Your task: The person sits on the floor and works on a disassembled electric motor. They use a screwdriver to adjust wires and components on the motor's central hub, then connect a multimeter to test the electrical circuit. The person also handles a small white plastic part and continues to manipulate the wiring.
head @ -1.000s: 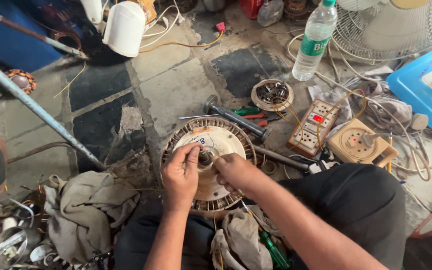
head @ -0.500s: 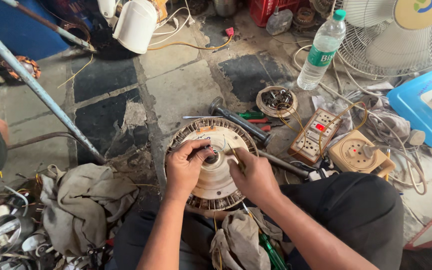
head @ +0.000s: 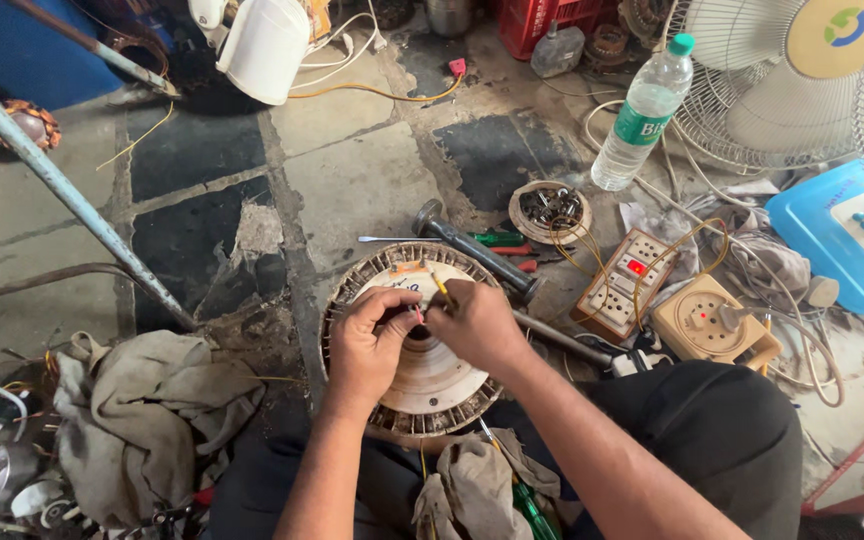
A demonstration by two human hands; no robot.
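Pinching thin wire leads [head: 430,290] over the hub of the round fan motor [head: 414,340] on the floor between the knees, left hand [head: 370,345] and right hand [head: 477,322] seem mid-connection; next calls for steady, fine fingertip work

Since the earlier pictures, our hands come together over the hub of the round motor stator [head: 422,370]. Half a second ago our right hand [head: 477,325] lay lower right on the disc, apart from the left; now it sits up beside our left hand [head: 372,345], fingertips nearly meeting. A thin yellow wire [head: 441,289] now pokes up between them. Our view has drifted too, so the plastic bottle [head: 642,115] sits further right.
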